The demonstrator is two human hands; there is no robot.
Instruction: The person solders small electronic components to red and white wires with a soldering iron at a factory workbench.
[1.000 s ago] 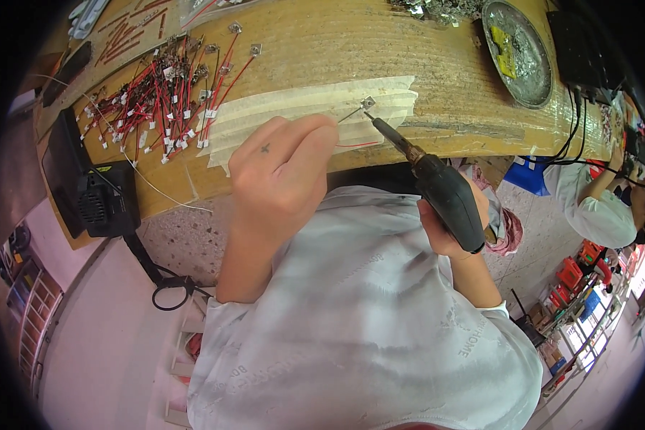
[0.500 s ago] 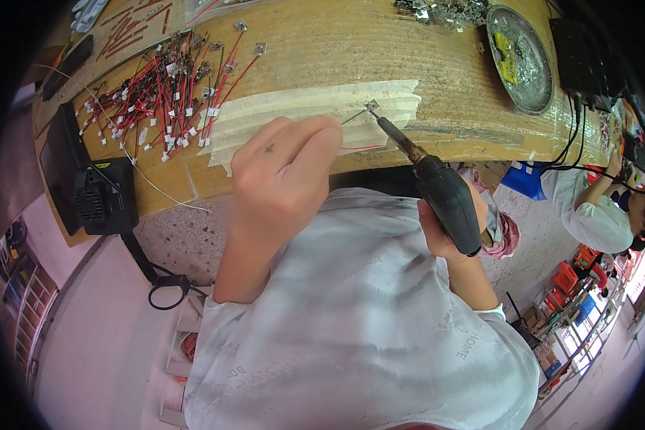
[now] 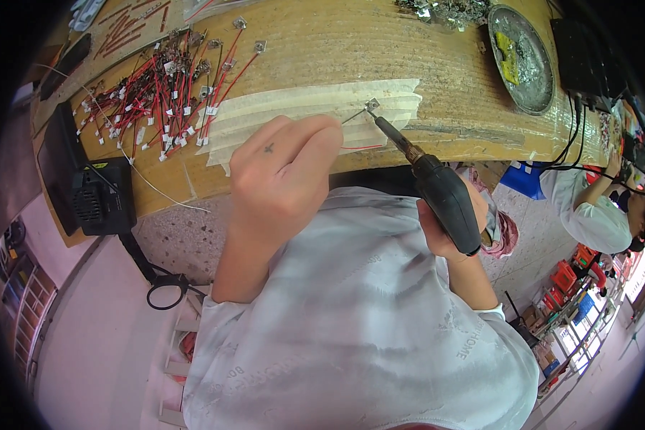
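Holding wire (image 3: 354,116) left and soldering iron (image 3: 448,204) right, the hands (image 3: 287,168) sit between piled red leads (image 3: 158,97) and a round dish (image 3: 532,99).

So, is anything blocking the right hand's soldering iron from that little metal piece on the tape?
Nothing visible blocks the soldering iron in the right hand: its tip is at or beside the metal piece. The dark wire from the left hand reaches in from the left.

Grey lettering (image 3: 468,345) runs across the pale shirt (image 3: 358,308), bodyward of the fingers (image 3: 322,134) of the left hand (image 3: 283,168); a small cross (image 3: 269,148) sits behind them. Left of them, the black device (image 3: 102,204) bears a yellow label (image 3: 99,165), unreadably small.
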